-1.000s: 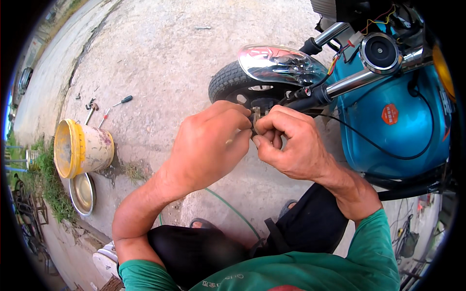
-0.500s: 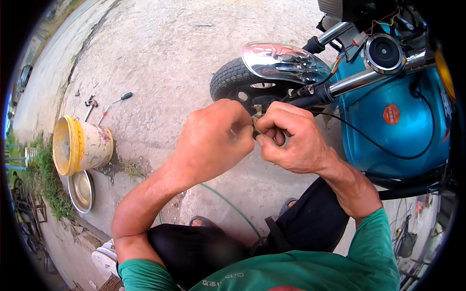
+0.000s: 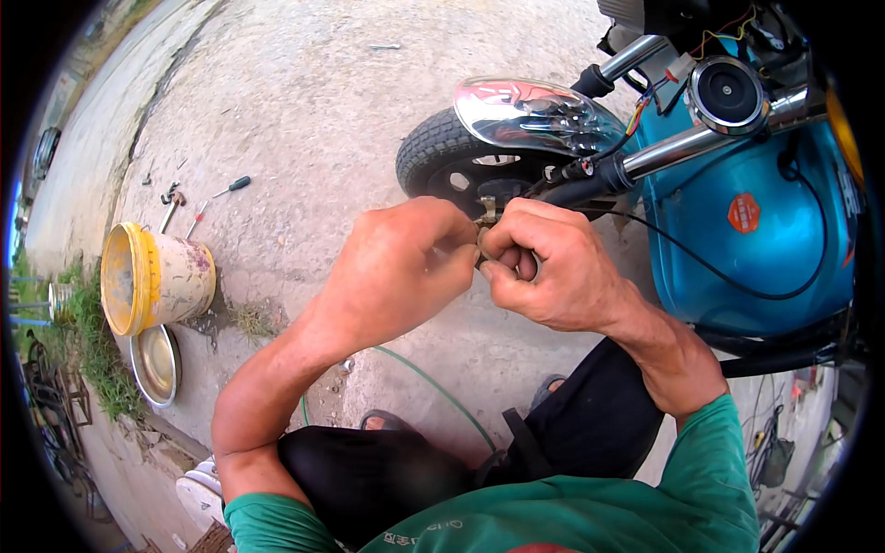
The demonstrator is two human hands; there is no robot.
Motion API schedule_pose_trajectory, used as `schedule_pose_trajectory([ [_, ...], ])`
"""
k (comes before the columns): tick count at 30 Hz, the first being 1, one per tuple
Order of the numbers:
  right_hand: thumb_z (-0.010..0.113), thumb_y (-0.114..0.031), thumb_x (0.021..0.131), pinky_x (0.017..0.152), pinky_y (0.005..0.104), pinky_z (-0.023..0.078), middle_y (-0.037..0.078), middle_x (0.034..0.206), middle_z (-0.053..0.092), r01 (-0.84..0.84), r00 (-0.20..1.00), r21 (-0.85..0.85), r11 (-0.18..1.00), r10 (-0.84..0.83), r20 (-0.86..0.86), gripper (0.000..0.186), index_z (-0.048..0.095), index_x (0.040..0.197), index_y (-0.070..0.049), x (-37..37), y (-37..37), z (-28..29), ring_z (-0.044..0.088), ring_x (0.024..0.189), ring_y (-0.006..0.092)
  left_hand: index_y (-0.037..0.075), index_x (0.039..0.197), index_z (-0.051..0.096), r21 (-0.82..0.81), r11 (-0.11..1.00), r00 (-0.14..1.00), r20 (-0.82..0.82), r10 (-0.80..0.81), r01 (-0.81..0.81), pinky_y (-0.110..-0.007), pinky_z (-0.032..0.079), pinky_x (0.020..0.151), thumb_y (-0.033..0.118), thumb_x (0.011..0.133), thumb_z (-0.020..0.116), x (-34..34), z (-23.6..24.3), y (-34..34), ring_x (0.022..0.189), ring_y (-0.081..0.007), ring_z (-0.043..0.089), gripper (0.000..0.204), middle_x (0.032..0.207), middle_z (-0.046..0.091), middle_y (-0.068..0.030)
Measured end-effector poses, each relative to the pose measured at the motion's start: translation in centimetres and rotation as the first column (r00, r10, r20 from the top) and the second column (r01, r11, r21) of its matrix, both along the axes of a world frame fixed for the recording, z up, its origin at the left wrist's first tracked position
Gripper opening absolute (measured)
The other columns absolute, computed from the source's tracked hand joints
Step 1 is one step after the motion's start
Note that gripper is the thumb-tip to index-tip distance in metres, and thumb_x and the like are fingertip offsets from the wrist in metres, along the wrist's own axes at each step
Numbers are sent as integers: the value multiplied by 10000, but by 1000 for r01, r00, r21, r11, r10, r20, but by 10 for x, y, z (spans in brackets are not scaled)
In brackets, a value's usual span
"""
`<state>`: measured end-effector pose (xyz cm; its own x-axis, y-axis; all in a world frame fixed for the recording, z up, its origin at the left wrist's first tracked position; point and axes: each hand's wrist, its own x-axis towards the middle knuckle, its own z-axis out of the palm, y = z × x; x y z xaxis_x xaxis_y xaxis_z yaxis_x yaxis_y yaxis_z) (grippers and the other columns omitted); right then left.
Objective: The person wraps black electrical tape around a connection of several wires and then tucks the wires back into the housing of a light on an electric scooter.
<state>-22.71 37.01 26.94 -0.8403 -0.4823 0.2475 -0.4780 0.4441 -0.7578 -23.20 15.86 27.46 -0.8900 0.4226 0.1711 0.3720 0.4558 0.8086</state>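
Observation:
My left hand (image 3: 406,272) and my right hand (image 3: 544,267) meet in front of a motorbike's front wheel (image 3: 424,147), both closed with fingertips pinched around a small metal fitting (image 3: 489,212); its details are mostly hidden by my fingers. Behind them is the chrome mudguard (image 3: 516,106), with a fork tube (image 3: 682,150) and coloured wires (image 3: 636,115). The blue body (image 3: 728,258) is at the right, with a black cable looping across it and a round black-and-chrome part (image 3: 725,90) above.
On the concrete ground at left stand a yellow-white bucket (image 3: 175,276) and a metal basin (image 3: 155,364) beside grass. A screwdriver (image 3: 238,184), a hammer-like tool (image 3: 171,210) and small parts lie above the bucket. A green hose (image 3: 419,378) runs between my feet.
Both hands shift slightly in place around the small fitting, the left one a little down from half a second ago. Nothing has been let go.

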Motion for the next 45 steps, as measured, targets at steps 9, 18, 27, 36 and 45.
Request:
schedule_pose_trajectory([
  [9, 742, -44, 729, 570, 358, 502, 97, 762, 592, -21, 1000, 38, 999, 22, -9, 142, 634, 815, -12, 0, 4, 0, 625, 644, 244, -9, 919, 695, -18, 1000, 999, 51, -14, 15, -290, 573, 655, -9, 816, 686, 1, -1, 4, 703, -143, 715, 103, 809, 731, -91],
  [18, 746, -23, 761, 538, 274, 460, 59, 759, 587, -19, 996, -46, 999, 23, 83, 136, 646, 851, -10, -1, 2, -5, 584, 618, 134, -19, 879, 676, 20, 992, 982, 144, 123, -127, -250, 534, 619, 7, 848, 676, 0, -8, 7, 674, -61, 636, 41, 738, 699, -43],
  [27, 723, -70, 857, 586, 226, 424, 7, 802, 585, 38, 968, -342, 939, 51, 247, 141, 678, 961, 14, -3, 1, -6, 524, 669, 48, -59, 1054, 660, 529, 839, 940, 334, -70, -125, -267, 582, 778, -43, 929, 635, -2, -8, -8, 884, -136, 681, 129, 1049, 715, -126],
  [36, 744, -57, 851, 601, 245, 444, 50, 824, 612, -10, 999, -259, 966, 1, -38, 166, 684, 983, 24, 0, 4, 3, 548, 689, 83, -34, 1058, 646, 342, 935, 995, -61, -80, 96, -292, 579, 867, -125, 840, 671, 3, -3, -5, 1047, -183, 671, 237, 1225, 642, -189],
  [45, 737, 5, 862, 619, 242, 498, 70, 860, 634, 46, 998, -346, 937, -28, 58, 182, 692, 1029, 61, 10, 3, 5, 619, 725, 89, -12, 1022, 639, 251, 966, 958, -287, 11, 64, -325, 572, 875, -114, 829, 676, 6, -6, 6, 1051, -235, 683, 222, 1173, 671, -201],
])
